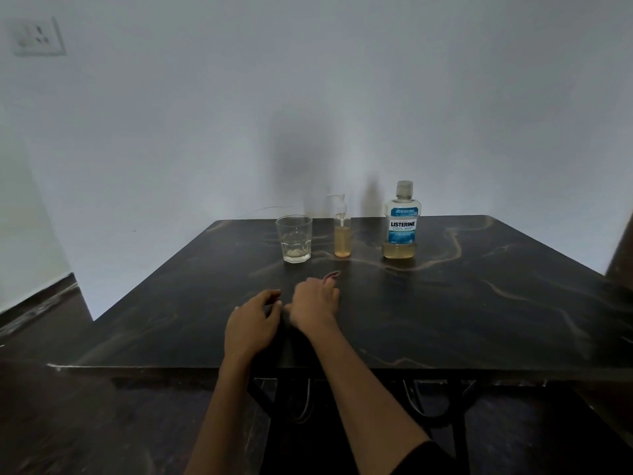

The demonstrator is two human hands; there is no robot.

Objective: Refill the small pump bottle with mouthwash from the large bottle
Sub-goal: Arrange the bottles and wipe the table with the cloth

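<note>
left hand point(251, 325): palm down on the table, fingers loosely curled, holding nothing, fingertips almost touching the right hand
right hand point(314, 303): just beside the left, knuckles up, fingers bent downward onto the tabletop, nothing gripped; reddish fingertip showing at its far edge
small pump bottle point(342, 228): upright, ahead of the right hand and slightly to its right, well apart from it; clear, white pump head on, amber liquid filling roughly the lower half
large bottle point(401, 222): upright, further right of the pump bottle, ahead-right of the right hand; cap on, blue Listerine Cool Mint label, yellowish liquid low in the base
glass point(294, 238): upright, ahead of both hands, left of the pump bottle; thin layer of pale liquid at the bottom
table point(479, 303): dark marble-look top with tan veins, carrying all three vessels in a row at the far side
wall socket point(37, 37): upper left on pale wall, far from both hands
</note>
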